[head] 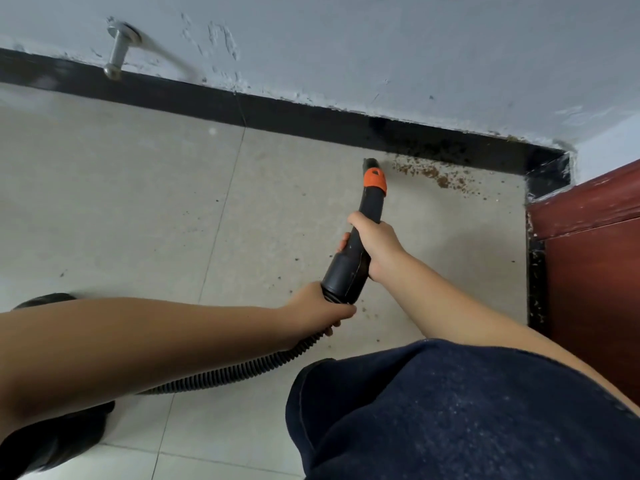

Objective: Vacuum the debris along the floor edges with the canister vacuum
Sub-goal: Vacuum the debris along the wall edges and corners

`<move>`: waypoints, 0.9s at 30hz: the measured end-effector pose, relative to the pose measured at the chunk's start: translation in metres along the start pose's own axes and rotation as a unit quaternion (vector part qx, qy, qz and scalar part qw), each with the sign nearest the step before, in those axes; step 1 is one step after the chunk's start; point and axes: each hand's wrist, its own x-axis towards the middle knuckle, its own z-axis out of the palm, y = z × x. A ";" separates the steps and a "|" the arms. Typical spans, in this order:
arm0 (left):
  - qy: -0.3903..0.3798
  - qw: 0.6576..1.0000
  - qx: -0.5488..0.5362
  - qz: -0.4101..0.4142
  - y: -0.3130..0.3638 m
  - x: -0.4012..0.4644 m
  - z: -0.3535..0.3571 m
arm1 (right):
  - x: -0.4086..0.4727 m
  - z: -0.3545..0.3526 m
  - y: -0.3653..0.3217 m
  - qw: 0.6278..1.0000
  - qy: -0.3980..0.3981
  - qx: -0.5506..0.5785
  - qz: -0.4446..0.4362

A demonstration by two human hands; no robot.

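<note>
I observe my right hand (375,245) clenched around the black vacuum nozzle (360,233), fingers wrapped on its mid-section. My left hand (317,311) grips the ribbed hose (221,374) just behind the nozzle's wide collar. The nozzle tip, past its orange band (375,180), sits near the floor beside the brown debris (433,174), which lies scattered along the black baseboard (311,119) toward the corner by a red-brown wooden door (595,271). A metal doorstop (117,50) projects from the wall at upper left.
</note>
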 end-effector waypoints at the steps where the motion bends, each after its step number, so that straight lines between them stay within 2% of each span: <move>1: 0.009 1.000 -0.004 -0.001 0.002 0.003 -0.002 | 0.003 0.004 -0.004 1.000 -0.006 -0.007 0.000; 5: 0.022 1.000 -0.002 -0.010 0.005 0.008 -0.010 | 0.009 0.013 -0.009 1.000 -0.012 -0.009 -0.002; 11: -0.056 0.995 0.084 -0.007 0.016 0.019 -0.001 | 0.012 -0.031 0.002 0.994 0.074 0.075 -0.006; 16: -0.085 0.989 0.118 0.009 0.034 0.033 0.026 | 0.011 -0.072 -0.001 0.985 0.116 0.128 -0.012; 21: -0.089 0.991 0.099 0.020 0.043 0.038 0.048 | 0.012 -0.092 -0.016 0.989 0.087 0.119 -0.004; 27: -0.076 0.996 0.050 0.022 0.040 0.032 0.050 | 0.010 -0.082 -0.024 0.996 0.036 0.082 0.007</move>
